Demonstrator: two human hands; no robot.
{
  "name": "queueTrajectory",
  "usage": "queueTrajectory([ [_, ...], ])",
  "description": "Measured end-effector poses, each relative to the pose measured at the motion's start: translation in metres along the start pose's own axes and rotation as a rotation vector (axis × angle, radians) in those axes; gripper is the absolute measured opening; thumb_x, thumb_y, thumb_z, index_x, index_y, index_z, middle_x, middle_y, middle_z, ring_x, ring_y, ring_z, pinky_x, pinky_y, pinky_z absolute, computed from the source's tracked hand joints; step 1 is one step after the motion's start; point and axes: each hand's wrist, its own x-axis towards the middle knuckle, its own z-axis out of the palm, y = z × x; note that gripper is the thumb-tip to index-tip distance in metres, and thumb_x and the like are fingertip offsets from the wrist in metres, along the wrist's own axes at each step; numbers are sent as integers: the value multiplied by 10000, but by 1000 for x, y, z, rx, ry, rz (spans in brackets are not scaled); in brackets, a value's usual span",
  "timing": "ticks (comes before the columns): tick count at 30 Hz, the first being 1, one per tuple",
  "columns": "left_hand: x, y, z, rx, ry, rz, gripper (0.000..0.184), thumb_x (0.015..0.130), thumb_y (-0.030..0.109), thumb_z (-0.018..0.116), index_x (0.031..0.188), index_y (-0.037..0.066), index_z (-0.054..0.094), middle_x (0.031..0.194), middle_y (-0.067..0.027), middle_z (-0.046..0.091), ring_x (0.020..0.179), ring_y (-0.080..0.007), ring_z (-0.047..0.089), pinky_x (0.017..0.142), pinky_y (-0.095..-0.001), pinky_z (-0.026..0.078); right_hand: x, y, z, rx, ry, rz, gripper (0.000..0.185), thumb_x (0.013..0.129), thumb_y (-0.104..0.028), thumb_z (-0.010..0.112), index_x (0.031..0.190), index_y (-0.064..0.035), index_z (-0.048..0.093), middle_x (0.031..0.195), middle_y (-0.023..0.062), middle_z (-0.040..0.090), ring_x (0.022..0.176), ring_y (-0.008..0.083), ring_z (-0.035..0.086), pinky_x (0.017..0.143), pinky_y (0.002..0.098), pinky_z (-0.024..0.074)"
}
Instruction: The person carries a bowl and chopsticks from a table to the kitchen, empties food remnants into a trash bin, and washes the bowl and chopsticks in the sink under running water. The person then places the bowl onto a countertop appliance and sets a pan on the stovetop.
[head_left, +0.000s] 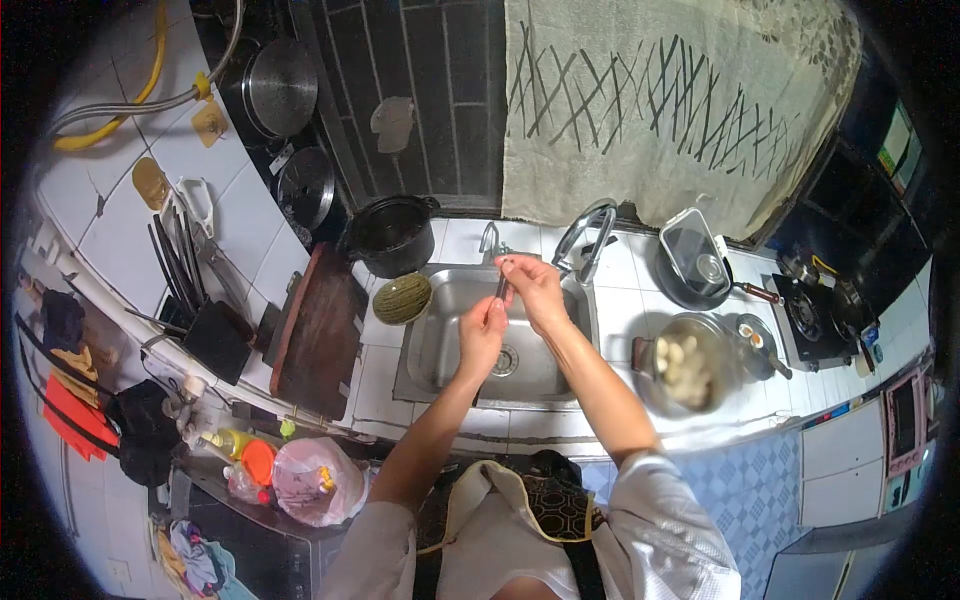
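Over the steel sink (440, 345), my left hand (483, 333) and my right hand (535, 290) meet around a thin dark object (503, 284). Fingers of both hands are closed on it, the right ones higher up. What the object is cannot be made out. Behind my right hand stands the curved faucet (585, 222), with a smaller tap (489, 240) to its left. A green patterned bowl (402, 299) rests at the sink's left edge. The drain (504, 360) shows below my hands.
A black pot (392, 237), a cutting board (318, 335) and a knife holder (218, 340) stand left. On the right are a bowl of pale pieces (686, 368), a pan with a clear container (695, 250), a plate with egg halves (757, 338) and a stove (812, 315).
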Motion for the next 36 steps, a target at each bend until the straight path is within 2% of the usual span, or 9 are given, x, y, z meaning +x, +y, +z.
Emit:
queueTrajectory([
  [10,-3,8,1,-101,-43,-101,236,867,177,414,796,3,557,547,40,411,489,-42,355,438,-207,282,0,-1,-3,47,-7,50,147,805,-111,532,829,20,594,603,14,530,444,62,446,404,198,353],
  [13,-2,7,0,-110,-67,-118,241,866,175,410,791,2,560,530,41,398,475,-44,352,432,-216,280,0,-10,1,-135,57,45,198,823,-165,513,764,8,588,535,42,520,442,124,472,410,260,365],
  [15,-4,2,-1,-66,-57,-109,242,864,176,413,790,2,564,521,39,395,469,-45,353,430,-219,282,-2,-16,3,-879,77,-407,263,835,-215,499,696,-4,571,524,77,518,445,164,493,422,304,372],
  [18,-9,-3,-1,30,-26,-46,242,858,178,422,794,2,577,506,31,402,461,-48,364,430,-223,294,17,-12,-10,-1171,84,-687,288,837,-222,492,655,-7,552,527,113,510,447,197,496,443,324,378],
  [19,-10,-4,-1,82,-5,5,241,854,178,430,801,2,585,501,25,411,459,-51,374,432,-223,303,21,-17,-14,-1170,87,-687,288,837,-222,492,655,-7,552,527,113,510,447,197,496,443,324,378],
  [21,-10,-1,-2,90,19,24,240,851,182,438,812,1,591,507,19,429,466,-53,388,438,-221,315,24,-26,-21,-983,215,-376,277,852,-195,453,669,-4,535,580,119,534,511,225,533,501,343,416],
  [25,-11,13,-3,126,62,42,239,844,189,457,839,-1,601,525,5,471,485,-56,417,455,-220,344,21,-27,-24,-796,117,-322,255,860,-196,439,713,-10,535,585,95,535,549,181,524,530,308,412],
  [28,-12,19,-2,84,41,16,216,858,158,450,853,-11,585,560,41,453,508,-21,386,467,-172,301,11,-22,-16,-373,-14,-197,155,850,-149,469,828,-19,551,634,47,533,568,116,480,550,260,407],
  [36,-16,19,-2,-20,-73,-83,236,863,177,434,836,-3,584,533,49,418,467,-19,351,424,-180,274,8,-19,-18,-863,98,-636,140,828,-128,513,787,-3,561,591,30,494,519,81,472,469,236,391],
])
